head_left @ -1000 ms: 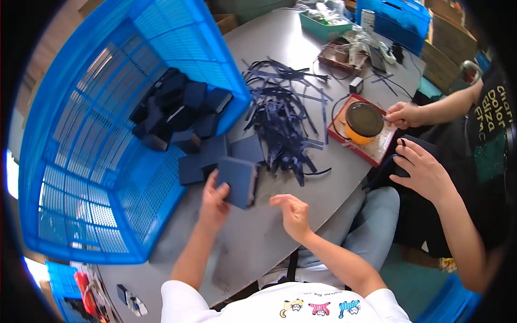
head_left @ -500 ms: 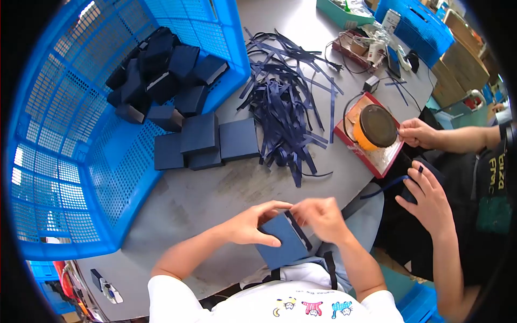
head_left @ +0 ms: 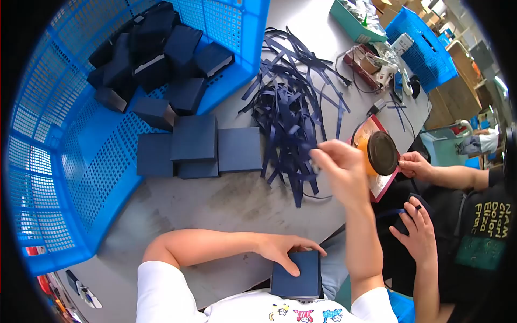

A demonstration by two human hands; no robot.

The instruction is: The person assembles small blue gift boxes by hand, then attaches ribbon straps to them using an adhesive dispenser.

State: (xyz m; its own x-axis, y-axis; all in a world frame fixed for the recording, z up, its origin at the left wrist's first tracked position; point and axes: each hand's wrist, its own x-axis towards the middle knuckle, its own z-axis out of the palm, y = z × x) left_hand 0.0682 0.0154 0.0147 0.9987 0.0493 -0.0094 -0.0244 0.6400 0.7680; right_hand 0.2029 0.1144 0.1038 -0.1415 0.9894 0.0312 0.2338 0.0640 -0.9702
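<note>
My left hand (head_left: 280, 252) grips a dark blue box (head_left: 301, 279) near my lap, thumb across its top face and fingers over the far edge. My right hand (head_left: 344, 167) is raised above the right side of a heap of dark blue ribbon strips (head_left: 288, 121). Its fingers are curled together, and whatever is between their tips, if anything, cannot be made out. Several blue boxes (head_left: 194, 137) stand grouped on the table (head_left: 215, 202) to the left of the ribbons.
A tipped blue plastic basket (head_left: 116, 177) at left holds several dark boxes (head_left: 156, 54). At right, a co-worker's hand (head_left: 416, 164) is at a round dark-topped orange pot (head_left: 383, 153) on a red-edged tray; the other hand (head_left: 417, 231) holds a ribboned piece. Cables and a blue crate (head_left: 420, 48) lie beyond.
My right hand has left the box and moved up and away to the ribbon heap. My left hand has brought the box lower, towards my lap, and turned it. The view has shifted slightly.
</note>
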